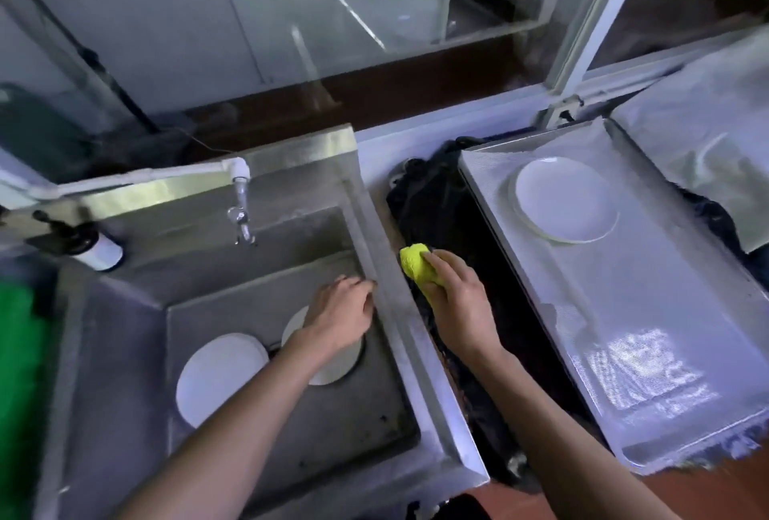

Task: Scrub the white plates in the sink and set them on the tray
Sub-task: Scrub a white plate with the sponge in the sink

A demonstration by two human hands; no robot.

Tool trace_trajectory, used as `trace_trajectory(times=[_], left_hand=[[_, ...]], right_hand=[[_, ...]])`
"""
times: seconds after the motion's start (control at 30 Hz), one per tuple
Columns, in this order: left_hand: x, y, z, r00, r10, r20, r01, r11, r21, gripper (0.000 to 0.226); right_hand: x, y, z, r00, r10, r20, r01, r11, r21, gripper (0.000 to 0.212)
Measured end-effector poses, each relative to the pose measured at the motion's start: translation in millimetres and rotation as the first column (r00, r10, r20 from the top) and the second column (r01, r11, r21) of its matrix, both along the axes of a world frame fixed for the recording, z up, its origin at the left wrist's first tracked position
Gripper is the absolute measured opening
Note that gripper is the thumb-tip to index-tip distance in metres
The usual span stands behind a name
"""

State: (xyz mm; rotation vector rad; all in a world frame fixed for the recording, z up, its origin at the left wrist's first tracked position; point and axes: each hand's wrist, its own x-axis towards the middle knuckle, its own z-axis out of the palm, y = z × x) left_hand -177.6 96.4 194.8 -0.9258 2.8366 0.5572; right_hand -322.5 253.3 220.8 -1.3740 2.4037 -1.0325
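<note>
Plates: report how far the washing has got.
Done: one white plate lies on the tray. In hand: the right hand holds the yellow sponge outside the sink; the left hand hovers over it. Left: two plates in the sink.

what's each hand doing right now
Left hand: open, empty, over a white plate in the sink.
Right hand: closed on the yellow sponge.

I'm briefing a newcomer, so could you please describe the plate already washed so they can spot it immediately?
Start at the large metal tray right of the sink. The washed white plate lies flat near its far end, the only plate outside the basin.
</note>
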Motion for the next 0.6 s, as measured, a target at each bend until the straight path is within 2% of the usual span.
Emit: trace_trajectory(times=[0.23, 0.37, 0.6], left_hand=[[108, -29, -29, 0.985, 0.155, 0.071, -0.159, 0.985, 0.06, 0.044], [162, -42, -52, 0.97, 0.219, 0.107, -0.23, 0.967, 0.107, 0.045], [225, -54, -93, 0.93, 0.358, 0.085, -0.367, 0.898, 0.243, 0.039]], right_hand=[[96, -59, -26, 0.985, 0.161, 0.053, -0.166, 0.982, 0.094, 0.042], [144, -84, -44, 0.978, 0.196, 0.067, -0.205, 0.959, 0.197, 0.043], [198, -113, -76, 0.967, 0.25, 0.056, -0.254, 0.906, 0.34, 0.044]])
